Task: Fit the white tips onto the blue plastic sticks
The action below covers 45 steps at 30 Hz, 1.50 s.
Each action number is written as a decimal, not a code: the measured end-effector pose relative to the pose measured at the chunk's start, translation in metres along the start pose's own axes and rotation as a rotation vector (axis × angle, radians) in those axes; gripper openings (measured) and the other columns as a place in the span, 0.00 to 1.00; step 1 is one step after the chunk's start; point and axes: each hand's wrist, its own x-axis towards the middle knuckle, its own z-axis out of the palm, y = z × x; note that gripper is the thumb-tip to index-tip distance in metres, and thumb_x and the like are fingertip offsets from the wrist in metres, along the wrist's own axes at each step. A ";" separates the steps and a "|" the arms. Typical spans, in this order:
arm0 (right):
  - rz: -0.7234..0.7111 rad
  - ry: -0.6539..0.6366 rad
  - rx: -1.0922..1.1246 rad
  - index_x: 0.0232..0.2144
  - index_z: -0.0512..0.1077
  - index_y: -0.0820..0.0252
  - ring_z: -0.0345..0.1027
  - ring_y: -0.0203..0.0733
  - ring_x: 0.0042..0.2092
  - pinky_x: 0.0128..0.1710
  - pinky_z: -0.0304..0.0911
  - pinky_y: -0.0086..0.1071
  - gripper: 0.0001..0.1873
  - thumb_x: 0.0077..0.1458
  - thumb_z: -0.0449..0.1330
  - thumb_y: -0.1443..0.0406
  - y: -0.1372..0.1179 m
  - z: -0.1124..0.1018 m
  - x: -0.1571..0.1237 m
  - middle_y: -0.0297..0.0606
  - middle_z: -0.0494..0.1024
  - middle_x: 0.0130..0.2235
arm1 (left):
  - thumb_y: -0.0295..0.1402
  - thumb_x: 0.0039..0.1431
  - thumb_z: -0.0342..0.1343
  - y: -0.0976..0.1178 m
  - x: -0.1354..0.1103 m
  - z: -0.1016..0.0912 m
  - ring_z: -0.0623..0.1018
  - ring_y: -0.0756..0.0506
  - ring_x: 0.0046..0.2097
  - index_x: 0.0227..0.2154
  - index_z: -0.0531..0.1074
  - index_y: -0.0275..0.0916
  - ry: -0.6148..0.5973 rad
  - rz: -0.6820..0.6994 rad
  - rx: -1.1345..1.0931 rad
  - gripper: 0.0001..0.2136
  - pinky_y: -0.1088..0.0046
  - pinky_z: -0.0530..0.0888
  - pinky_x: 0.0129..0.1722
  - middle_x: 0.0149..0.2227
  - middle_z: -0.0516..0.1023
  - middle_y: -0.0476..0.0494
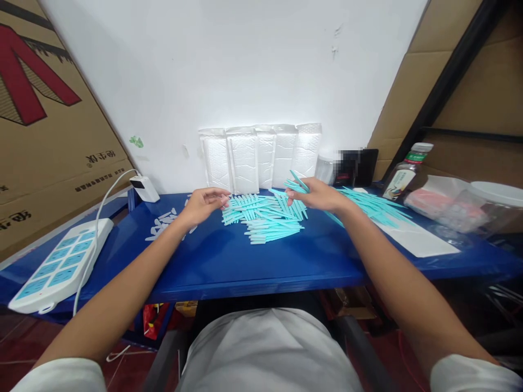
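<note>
A heap of thin turquoise sticks (265,215) lies on the blue table (229,261), with more of them fanned out to the right (371,207). My right hand (316,195) is closed round a few turquoise sticks held just above the heap's right side. My left hand (204,202) rests at the heap's left edge, fingers curled and pinched at the stick ends; whether it holds one I cannot make out.
White bubble mailers (261,158) lean against the wall behind the heap. A white power strip (61,264) and a charger (144,188) lie at the left. A bottle (402,174), a plastic jar (490,209), a white sheet (420,239) and cardboard boxes (44,125) flank the table.
</note>
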 end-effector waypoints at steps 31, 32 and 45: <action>-0.118 0.019 0.157 0.42 0.79 0.63 0.79 0.49 0.41 0.46 0.69 0.40 0.21 0.57 0.66 0.51 -0.011 0.037 0.006 0.40 0.84 0.33 | 0.51 0.52 0.71 0.011 -0.019 0.055 0.83 0.42 0.36 0.33 0.78 0.36 0.080 -0.075 -0.259 0.21 0.68 0.76 0.34 0.34 0.86 0.37; -0.118 0.018 0.155 0.42 0.79 0.63 0.79 0.49 0.41 0.46 0.69 0.40 0.21 0.57 0.66 0.51 -0.011 0.037 0.006 0.41 0.84 0.33 | 0.51 0.52 0.71 0.011 -0.018 0.055 0.83 0.42 0.36 0.33 0.78 0.36 0.078 -0.078 -0.261 0.21 0.68 0.76 0.34 0.34 0.86 0.36; -0.114 -0.039 0.260 0.43 0.81 0.64 0.80 0.50 0.40 0.43 0.72 0.40 0.24 0.54 0.69 0.50 -0.012 0.052 0.008 0.42 0.85 0.34 | 0.49 0.48 0.73 0.015 -0.024 0.068 0.79 0.46 0.31 0.31 0.79 0.36 0.042 -0.087 -0.302 0.20 0.71 0.73 0.31 0.31 0.85 0.39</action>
